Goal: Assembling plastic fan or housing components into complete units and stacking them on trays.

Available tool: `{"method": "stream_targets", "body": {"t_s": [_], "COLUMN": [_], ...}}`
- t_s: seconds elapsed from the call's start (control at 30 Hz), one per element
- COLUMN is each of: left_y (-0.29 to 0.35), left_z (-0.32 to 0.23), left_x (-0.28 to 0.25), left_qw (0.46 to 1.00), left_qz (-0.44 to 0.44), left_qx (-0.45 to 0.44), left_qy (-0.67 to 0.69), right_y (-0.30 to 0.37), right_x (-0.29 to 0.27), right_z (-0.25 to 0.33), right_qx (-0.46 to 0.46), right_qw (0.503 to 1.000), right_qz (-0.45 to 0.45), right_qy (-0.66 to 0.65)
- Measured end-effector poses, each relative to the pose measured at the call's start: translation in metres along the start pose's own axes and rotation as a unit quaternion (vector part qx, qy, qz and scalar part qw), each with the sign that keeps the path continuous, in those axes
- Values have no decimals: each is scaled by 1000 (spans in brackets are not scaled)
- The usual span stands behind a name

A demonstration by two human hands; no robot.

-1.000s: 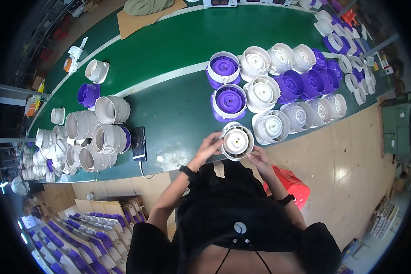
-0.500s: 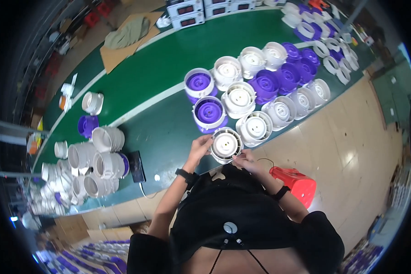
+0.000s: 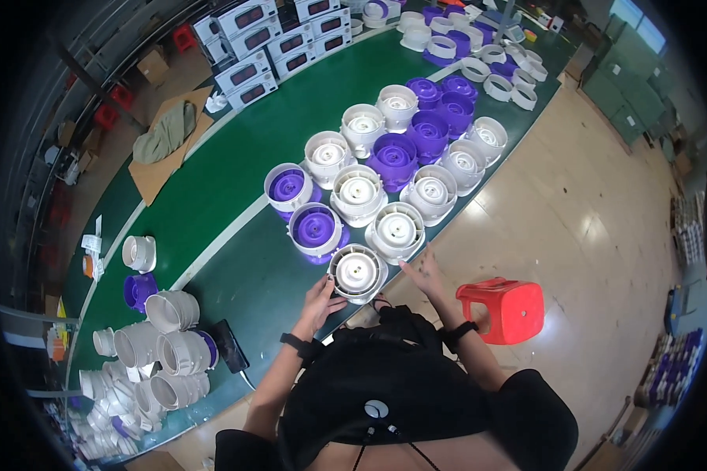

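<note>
My left hand [image 3: 320, 304] holds the left side of a white round plastic housing [image 3: 357, 271] at the table's near edge, with its thumb at the rim. Inside that housing are a ribbed ring and a raised round centre. My right hand [image 3: 426, 275] is off it, open with fingers apart, close to the near side of a second white housing [image 3: 397, 231]. Just behind the held one stands a purple housing with a white ring [image 3: 316, 228]. Further white housings [image 3: 358, 193] and purple housings [image 3: 393, 157] stand in rows beyond.
White rings lie stacked in a pile [image 3: 173, 312] at the left, beside a dark phone [image 3: 230, 346] with a cable. A red stool [image 3: 501, 310] stands on the floor at right. Boxes [image 3: 245, 78], loose rings [image 3: 492, 54] and cardboard [image 3: 155, 179] with a cloth line the far side.
My right hand has let go of the near white housing and moved off to the right. My left hand still holds it. The whole view has shifted with my head.
</note>
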State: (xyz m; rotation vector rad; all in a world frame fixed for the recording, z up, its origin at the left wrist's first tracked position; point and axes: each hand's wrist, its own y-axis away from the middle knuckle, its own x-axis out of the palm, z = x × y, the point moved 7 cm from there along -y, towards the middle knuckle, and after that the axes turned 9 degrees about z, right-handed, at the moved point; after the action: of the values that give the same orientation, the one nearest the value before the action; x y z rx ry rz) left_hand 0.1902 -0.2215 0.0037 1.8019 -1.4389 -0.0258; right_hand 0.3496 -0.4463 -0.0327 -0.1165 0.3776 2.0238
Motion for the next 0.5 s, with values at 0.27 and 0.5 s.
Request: {"method": "stream_targets", "body": {"t_s": [0.27, 0.5], "left_y": [-16, -36], "left_z": [0, 2], "left_x": [14, 37], "left_qw": [998, 996], "left_qz": [8, 9], "left_qx": [49, 65], "left_qy": [48, 64], "right_y": [-15, -40], "right_x": [-19, -36], "right_z": [31, 21], "right_qx": [-109, -128], "right_qw": [983, 989], "right_qz": [-42, -28], "right_qy": [143, 68]}}
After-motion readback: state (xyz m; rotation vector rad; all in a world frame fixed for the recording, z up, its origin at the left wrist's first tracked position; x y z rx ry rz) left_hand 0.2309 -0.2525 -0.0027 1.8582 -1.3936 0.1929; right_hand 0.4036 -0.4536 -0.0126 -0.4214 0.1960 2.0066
